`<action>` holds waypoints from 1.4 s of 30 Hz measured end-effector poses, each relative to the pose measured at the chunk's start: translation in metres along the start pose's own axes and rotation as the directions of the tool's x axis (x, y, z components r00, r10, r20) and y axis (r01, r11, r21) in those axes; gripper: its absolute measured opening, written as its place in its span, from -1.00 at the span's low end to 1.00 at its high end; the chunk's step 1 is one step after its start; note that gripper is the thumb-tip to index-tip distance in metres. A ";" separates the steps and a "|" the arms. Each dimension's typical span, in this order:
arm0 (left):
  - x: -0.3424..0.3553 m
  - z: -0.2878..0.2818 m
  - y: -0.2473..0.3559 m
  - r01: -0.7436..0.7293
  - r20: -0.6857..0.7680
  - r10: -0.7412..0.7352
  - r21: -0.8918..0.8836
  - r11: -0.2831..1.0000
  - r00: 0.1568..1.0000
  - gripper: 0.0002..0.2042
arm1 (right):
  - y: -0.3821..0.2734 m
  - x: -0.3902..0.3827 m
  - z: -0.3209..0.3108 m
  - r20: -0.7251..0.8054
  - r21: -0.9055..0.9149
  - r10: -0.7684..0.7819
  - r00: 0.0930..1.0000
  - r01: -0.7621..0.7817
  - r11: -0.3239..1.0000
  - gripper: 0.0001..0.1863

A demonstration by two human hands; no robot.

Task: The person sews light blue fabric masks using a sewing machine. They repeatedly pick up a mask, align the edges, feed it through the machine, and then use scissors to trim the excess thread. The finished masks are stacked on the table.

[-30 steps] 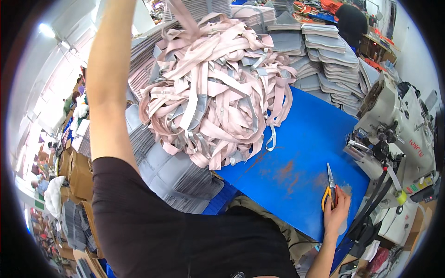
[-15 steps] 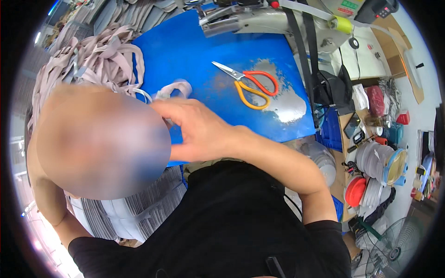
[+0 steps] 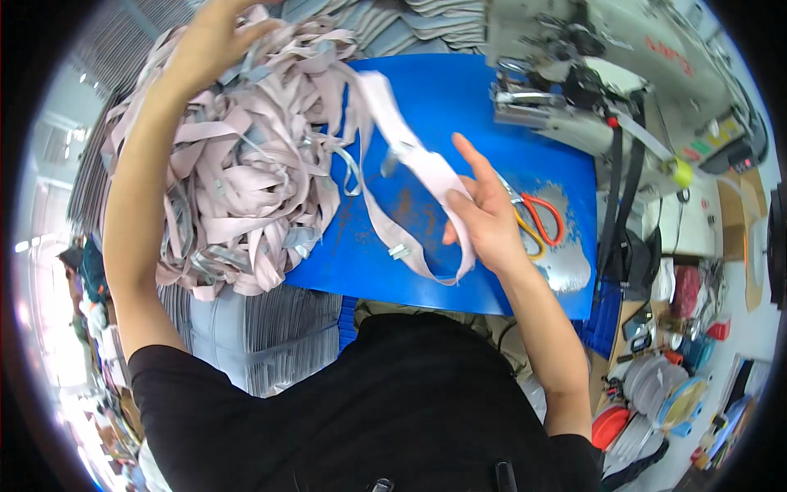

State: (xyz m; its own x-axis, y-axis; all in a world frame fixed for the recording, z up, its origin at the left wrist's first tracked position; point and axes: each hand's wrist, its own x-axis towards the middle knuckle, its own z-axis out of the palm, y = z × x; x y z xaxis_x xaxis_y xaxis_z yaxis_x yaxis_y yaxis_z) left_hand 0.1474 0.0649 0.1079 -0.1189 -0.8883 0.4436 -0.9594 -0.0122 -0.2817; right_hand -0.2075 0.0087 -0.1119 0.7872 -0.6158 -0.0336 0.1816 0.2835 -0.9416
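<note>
Scissors (image 3: pixel 527 200), one pair, lie right of centre; right hand (image 3: pixel 493 225) clamps its grip on one pink strap (image 3: pixel 432 174); left hand (image 3: pixel 213 45) shows upper left, grip unclear.

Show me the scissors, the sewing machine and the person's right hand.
Scissors (image 3: pixel 539 202): head view, on the red handle.
Sewing machine (image 3: pixel 631 41): head view, on the pale upper body.
Right hand (image 3: pixel 493 225): head view, mid-hand, near the thumb's base.

Pink strip (image 3: pixel 438 174): matt cloth. Worktop (image 3: pixel 459 107): smooth, plastic-looking, slight gloss; surface worn patchy toward right edge. Scissors (image 3: pixel 548 205): shiny metal, smooth plastic-looking handles. Sewing machine (image 3: pixel 656 49): painted metal, smooth.
</note>
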 end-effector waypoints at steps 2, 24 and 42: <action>-0.030 -0.023 -0.064 0.141 -0.178 -0.117 0.128 0.982 0.977 -0.65 | 0.008 -0.001 -0.003 -0.064 0.020 0.001 0.998 0.000 1.000 -0.22; -0.273 -0.165 -0.287 0.667 -0.211 -0.724 0.611 0.426 0.656 -0.40 | 0.035 -0.021 -0.007 -0.243 0.191 0.121 0.962 -0.075 0.979 -0.36; -0.153 -0.161 -0.084 0.221 -0.208 -0.187 0.156 0.963 0.960 -0.59 | 0.018 -0.028 -0.019 -0.158 0.127 0.150 0.976 -0.131 0.983 -0.57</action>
State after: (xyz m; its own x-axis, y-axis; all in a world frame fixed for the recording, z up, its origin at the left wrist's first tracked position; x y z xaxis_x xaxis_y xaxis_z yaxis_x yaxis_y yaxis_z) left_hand 0.2049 0.2755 0.2011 0.0123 -0.7553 0.6553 -0.9099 -0.2802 -0.3059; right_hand -0.2376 0.0169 -0.1348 0.7024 -0.6745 -0.2272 0.1505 0.4528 -0.8788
